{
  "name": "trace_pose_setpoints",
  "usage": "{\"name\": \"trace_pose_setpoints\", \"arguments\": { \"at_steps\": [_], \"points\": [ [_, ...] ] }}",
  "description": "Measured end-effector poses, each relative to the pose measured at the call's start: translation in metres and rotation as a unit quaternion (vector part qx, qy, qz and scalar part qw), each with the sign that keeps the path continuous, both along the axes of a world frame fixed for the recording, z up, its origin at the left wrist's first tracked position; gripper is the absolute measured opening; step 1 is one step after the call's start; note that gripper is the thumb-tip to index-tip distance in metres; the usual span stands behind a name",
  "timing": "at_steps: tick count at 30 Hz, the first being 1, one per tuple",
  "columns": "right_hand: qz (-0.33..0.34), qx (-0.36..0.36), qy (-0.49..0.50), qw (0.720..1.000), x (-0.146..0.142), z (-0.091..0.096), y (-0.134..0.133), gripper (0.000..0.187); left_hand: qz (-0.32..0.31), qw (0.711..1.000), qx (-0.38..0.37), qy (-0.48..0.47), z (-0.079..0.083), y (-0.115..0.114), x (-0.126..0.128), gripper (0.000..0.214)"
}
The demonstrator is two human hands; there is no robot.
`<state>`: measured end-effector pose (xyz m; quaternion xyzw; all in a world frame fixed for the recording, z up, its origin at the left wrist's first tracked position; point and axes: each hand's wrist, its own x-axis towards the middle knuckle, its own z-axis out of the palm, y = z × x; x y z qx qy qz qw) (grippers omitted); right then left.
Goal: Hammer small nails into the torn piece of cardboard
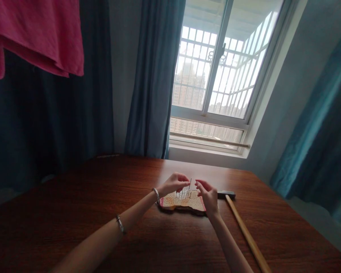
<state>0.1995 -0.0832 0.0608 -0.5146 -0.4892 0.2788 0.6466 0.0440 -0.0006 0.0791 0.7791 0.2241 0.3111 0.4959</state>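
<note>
hammer: on table, near right, handle running near-to-far | block: pale, dotted, flat under both hands | left hand: fingers pinched on nail, nearer | right hand: fingers curled just right, contact unclear | nail: thin, upright, long axis vertical

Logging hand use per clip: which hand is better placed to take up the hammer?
Right, probably. The right hand lies next to the hammer, whose handle runs back along that forearm. The left hand is farther off, fingers at the upright nail above the block.
</note>
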Motion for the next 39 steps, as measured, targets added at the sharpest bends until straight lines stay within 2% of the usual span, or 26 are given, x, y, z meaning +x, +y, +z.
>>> {"name": "trace_pose_setpoints", "arguments": {
  "at_steps": [7,14,17,21,26,31,34,39],
  "points": [
    [0.074,-0.038,0.009,0.997,0.001,-0.002,0.003,0.034,0.005,1.000,0.018,0.008,-0.002,-0.003,0.001,0.040],
    [0.072,-0.045,-0.015,0.996,0.005,-0.009,0.006,0.037,0.015,0.998,0.043,0.051,-0.005,-0.006,0.006,0.045],
    [0.066,-0.047,-0.045,0.996,0.016,-0.014,0.011,0.037,0.037,0.992,0.105,0.059,-0.007,-0.005,0.007,0.037],
    [0.044,-0.057,-0.094,0.993,0.035,-0.024,0.016,0.033,0.106,0.974,0.190,0.057,-0.012,0.000,0.007,0.027],
    [0.038,-0.062,-0.144,0.987,0.039,-0.039,0.020,0.030,0.102,0.979,0.151,0.087,-0.027,0.014,0.004,0.031],
    [0.042,-0.044,-0.184,0.981,0.034,-0.043,0.021,0.025,0.093,0.986,0.092,0.104,-0.043,0.027,0.002,0.038],
    [0.045,-0.046,-0.196,0.978,0.034,-0.043,0.022,0.026,0.080,0.990,0.062,0.095,-0.046,0.028,0.002,0.040],
    [0.048,-0.049,-0.212,0.975,0.034,-0.043,0.021,0.026,0.073,0.991,0.053,0.096,-0.047,0.026,0.003,0.041]
  ]
}}
